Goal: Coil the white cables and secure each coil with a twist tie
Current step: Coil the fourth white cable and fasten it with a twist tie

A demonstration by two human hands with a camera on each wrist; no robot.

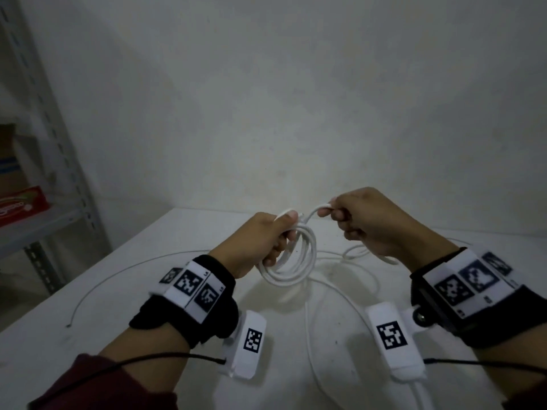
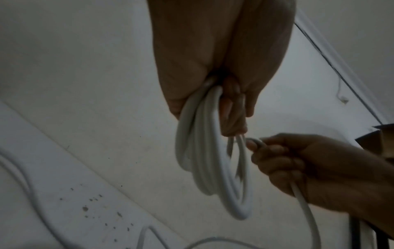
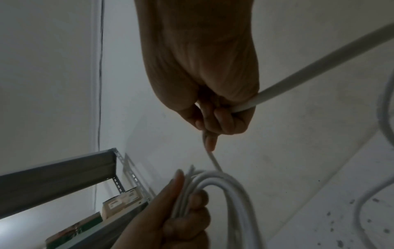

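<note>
The left hand (image 1: 254, 241) is closed around a coil of white cable (image 1: 291, 261): its fingers curl through the loops and the thumb presses on top of the bundle, so the coil hangs down from the fist, above the white table (image 1: 118, 306) and not touching it. In the left wrist view the loops (image 2: 213, 160) fall below the fingers, several turns lying close side by side. The right hand (image 1: 367, 220) is just beside this grip, a little higher, and it is also clenched, on the free length of the same cable (image 3: 298, 74). This length enters the fist at the little-finger side, passes through the palm and comes out between the thumb and the forefinger, where a short thin stretch (image 3: 214, 161) runs across to the top of the coil in the left hand. Behind the right hand the rest of the cable drops to the table and lies there in loose curves (image 1: 334, 291), under and between both wrists. A thin grey wire (image 1: 118, 270) lies in a wide arc on the table, on the outer side of the left wrist; I cannot tell if it is a twist tie. Far to the left of the grip a metal shelf (image 1: 59, 173) stands, with a red box (image 1: 20, 204) and a cardboard box (image 1: 11, 161) on it. Each wrist carries a black band with printed markers (image 1: 192, 287).
</note>
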